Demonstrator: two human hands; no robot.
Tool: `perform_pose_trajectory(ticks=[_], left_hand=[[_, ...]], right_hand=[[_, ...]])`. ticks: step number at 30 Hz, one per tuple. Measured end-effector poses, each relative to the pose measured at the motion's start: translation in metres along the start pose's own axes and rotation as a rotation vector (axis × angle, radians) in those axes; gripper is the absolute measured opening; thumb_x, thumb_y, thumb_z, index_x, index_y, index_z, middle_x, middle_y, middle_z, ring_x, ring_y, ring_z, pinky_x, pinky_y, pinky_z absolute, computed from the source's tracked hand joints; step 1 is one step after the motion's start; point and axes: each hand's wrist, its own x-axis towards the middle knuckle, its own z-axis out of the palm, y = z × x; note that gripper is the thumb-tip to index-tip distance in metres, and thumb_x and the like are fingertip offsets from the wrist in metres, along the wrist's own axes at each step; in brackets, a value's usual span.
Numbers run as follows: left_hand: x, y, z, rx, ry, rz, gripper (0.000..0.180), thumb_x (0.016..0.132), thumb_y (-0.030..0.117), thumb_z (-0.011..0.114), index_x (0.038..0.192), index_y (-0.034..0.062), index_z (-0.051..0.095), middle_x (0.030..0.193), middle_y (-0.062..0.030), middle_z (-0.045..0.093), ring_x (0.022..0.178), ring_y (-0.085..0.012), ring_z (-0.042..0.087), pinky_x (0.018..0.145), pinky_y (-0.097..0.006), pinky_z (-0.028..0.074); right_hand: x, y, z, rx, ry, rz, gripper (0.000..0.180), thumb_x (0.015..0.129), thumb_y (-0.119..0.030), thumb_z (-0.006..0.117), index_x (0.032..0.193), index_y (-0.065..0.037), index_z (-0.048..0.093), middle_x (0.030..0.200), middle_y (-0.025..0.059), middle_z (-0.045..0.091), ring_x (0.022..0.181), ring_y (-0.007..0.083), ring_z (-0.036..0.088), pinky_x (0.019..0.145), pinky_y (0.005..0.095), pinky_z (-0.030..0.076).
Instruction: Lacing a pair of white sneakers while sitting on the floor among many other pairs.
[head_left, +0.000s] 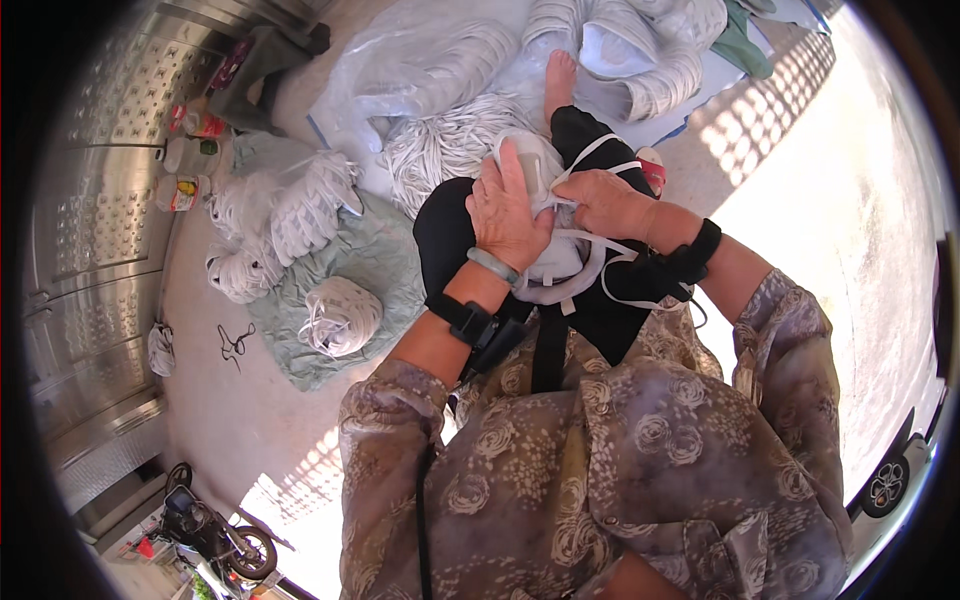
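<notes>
In the head view, two bare hands meet over one white fabric piece [556, 262] resting on the person's lap, on black cloth [445, 220]. The left hand [505, 205] lies along the piece's left side, its fingers nearly straight and close together, the thumb set apart toward the right; its fingertips touch the fabric, but whether they grip it from beneath cannot be told. The right hand [607, 203] has its fingers curled, with thumb and forefinger brought together on one narrow white strip [563, 200] just beside the left thumb. More white strips loop loosely over the lap below.

One greenish bracelet [493, 265] circles the left wrist, and there are two black bands, one on the left forearm [465, 318] and one on the right [695, 258].

Beyond the lap lies one tangled heap of white cords [445, 155], too many to count. To the left, one green cloth [400, 260] on the floor carries one round white bundle [342, 318] and a larger pile of white bundles [285, 205], whose number is unclear. Three jars [182, 193] stand along the metal door [100, 220]. One bare foot [560, 80] shows ahead, and one motorbike [215, 530] at lower left.
</notes>
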Motion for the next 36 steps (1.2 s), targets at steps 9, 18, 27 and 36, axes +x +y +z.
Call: perform_pose_trajectory(ticks=[9, 18, 27, 36], left_hand=[[0.011, 0.008, -0.010, 0.381, -0.009, 0.463, 0.013, 0.069, 0.013, 0.057, 0.079, 0.0062, 0.054, 0.080, -0.0092, 0.050, 0.078, -0.0279, 0.054, 0.065, -0.039, 0.043], [0.014, 0.019, 0.003, 0.541, -0.154, 0.497, 0.010, 0.071, 0.008, 0.053, 0.078, 0.0023, 0.058, 0.070, -0.0104, 0.055, 0.056, -0.0251, 0.060, 0.044, -0.035, 0.047], [0.010, 0.016, -0.006, 0.534, -0.189, 0.527, 0.013, 0.072, 0.009, 0.054, 0.079, 0.0002, 0.059, 0.068, -0.0111, 0.055, 0.055, -0.0251, 0.060, 0.043, -0.035, 0.047], [0.010, 0.015, -0.004, 0.474, -0.128, 0.508, 0.006, 0.072, 0.009, 0.054, 0.073, 0.0033, 0.056, 0.068, -0.0121, 0.055, 0.054, -0.0249, 0.060, 0.044, -0.034, 0.048]], right_hand=[[0.032, 0.010, -0.008, 0.248, -0.174, 0.011, 0.019, 0.065, -0.008, 0.053, 0.080, -0.002, 0.063, 0.078, 0.0197, 0.061, 0.078, 0.0341, 0.059, 0.069, 0.0391, 0.045], [0.019, 0.020, -0.003, 0.344, -0.134, 0.041, 0.017, 0.066, -0.006, 0.053, 0.078, -0.002, 0.064, 0.076, 0.0178, 0.062, 0.074, 0.0309, 0.061, 0.067, 0.0379, 0.046], [0.009, 0.009, 0.012, 0.340, 0.136, 0.055, 0.019, 0.068, -0.012, 0.056, 0.083, -0.004, 0.063, 0.078, 0.0185, 0.061, 0.078, 0.0351, 0.058, 0.070, 0.0382, 0.046], [0.012, 0.016, 0.011, 0.272, 0.121, -0.027, 0.020, 0.068, -0.009, 0.054, 0.085, -0.005, 0.064, 0.076, 0.0162, 0.062, 0.073, 0.0290, 0.060, 0.068, 0.0358, 0.046]])
